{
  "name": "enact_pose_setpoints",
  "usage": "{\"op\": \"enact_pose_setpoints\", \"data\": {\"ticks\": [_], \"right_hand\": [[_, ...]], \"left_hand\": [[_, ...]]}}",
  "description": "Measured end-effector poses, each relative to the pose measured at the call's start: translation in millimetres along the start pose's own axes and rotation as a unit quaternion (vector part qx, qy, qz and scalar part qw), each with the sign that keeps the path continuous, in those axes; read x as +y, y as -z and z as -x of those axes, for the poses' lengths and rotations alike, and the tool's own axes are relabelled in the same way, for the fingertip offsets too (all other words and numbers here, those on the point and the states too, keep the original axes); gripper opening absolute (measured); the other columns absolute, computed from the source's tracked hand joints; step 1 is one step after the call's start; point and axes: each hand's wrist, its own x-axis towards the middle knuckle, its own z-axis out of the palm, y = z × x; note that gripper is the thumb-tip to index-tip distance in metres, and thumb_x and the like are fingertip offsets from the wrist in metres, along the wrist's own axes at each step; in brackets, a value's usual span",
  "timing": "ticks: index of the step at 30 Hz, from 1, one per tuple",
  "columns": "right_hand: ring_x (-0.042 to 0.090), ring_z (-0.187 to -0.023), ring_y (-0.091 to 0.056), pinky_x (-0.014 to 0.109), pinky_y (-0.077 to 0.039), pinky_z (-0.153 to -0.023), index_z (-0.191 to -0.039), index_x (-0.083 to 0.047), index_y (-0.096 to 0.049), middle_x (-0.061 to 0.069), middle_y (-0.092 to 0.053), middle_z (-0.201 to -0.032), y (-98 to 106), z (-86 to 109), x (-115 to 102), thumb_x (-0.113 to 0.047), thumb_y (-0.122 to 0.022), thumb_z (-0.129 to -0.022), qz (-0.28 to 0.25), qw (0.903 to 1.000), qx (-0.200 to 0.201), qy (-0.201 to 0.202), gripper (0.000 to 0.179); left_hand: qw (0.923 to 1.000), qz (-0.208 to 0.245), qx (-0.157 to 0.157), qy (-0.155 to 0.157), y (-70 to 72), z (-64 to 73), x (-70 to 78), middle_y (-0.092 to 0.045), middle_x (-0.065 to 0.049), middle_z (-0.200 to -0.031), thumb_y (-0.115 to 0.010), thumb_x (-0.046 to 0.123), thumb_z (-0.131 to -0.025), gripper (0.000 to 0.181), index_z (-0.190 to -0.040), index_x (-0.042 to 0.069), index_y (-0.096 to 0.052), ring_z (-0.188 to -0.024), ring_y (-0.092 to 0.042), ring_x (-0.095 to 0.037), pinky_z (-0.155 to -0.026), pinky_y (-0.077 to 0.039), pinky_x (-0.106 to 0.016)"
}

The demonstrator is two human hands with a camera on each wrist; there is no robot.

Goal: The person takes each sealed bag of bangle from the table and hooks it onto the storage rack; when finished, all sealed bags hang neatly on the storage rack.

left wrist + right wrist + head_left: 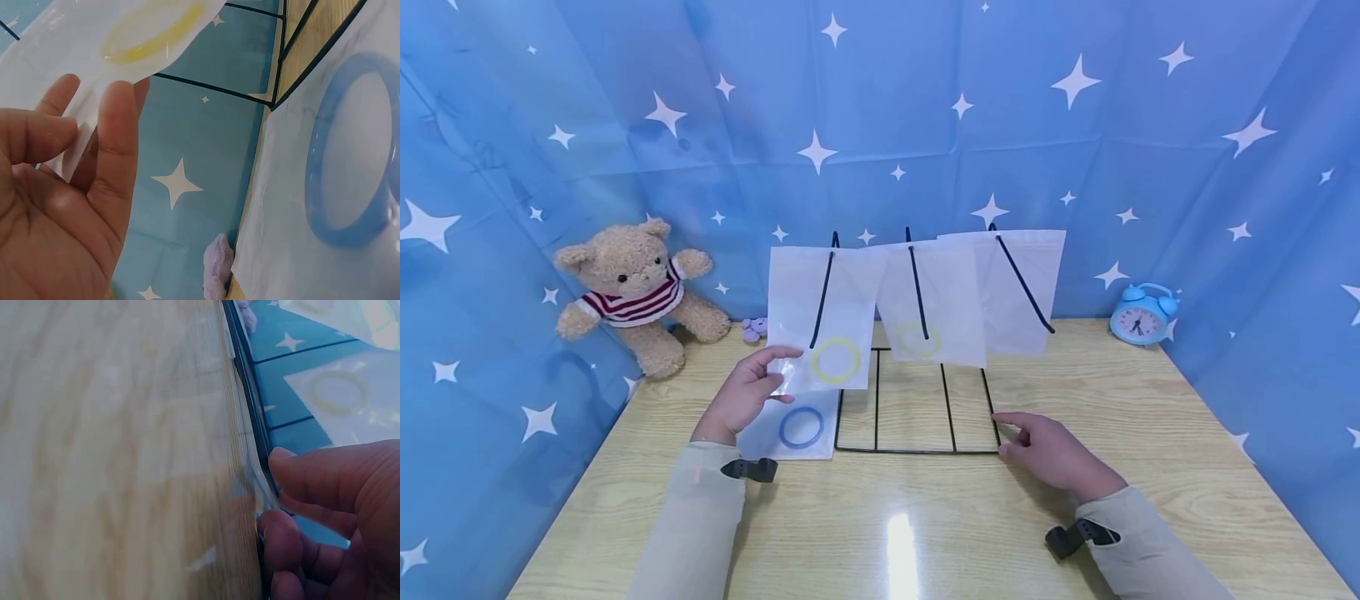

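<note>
A black wire rack (pixel 917 452) stands on the table, with three slanted prongs. On its left prong hangs a translucent white bag (pixel 790 292) with a yellow bangle (pixel 815 367) in it. My left hand (pixel 745 396) pinches this bag near its lower left edge; the left wrist view has the bag's corner (pixel 81 119) between thumb and fingers. Another bag (pixel 906 283) with a pale yellow bangle hangs on the middle prong, and a third bag (pixel 1030 275) on the right one. My right hand (pixel 1048 450) grips the rack's base at its front right corner.
A bag (pixel 760 437) with a blue bangle (pixel 784 427) lies flat left of the rack, partly under the left hand. Behind stand a teddy bear (pixel 636 304), a small purple toy (pixel 754 330) and a blue alarm clock (pixel 1138 321). A starry blue curtain (pixel 887 100) encloses the table.
</note>
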Motion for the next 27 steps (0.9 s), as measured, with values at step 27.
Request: {"op": "enact_pose_setpoints", "data": {"ticks": [27], "right_hand": [[0.018,-0.066,-0.048,0.03,-0.04,-0.057,-0.151,-0.009,-0.058,0.003,-0.054,-0.077,-0.7,-0.3,0.2,-0.018,-0.073,-0.099,0.009,1.0,0.003,-0.003,0.055]], "left_hand": [[0.9987,-0.033,0.036,-0.013,-11.3,-4.2,-6.3,-0.038,-0.008,-0.168,-0.05,-0.007,-0.102,0.051,-0.149,0.01,-0.057,-0.161,-0.023,-0.031,-0.126,-0.03,-0.059]]}}
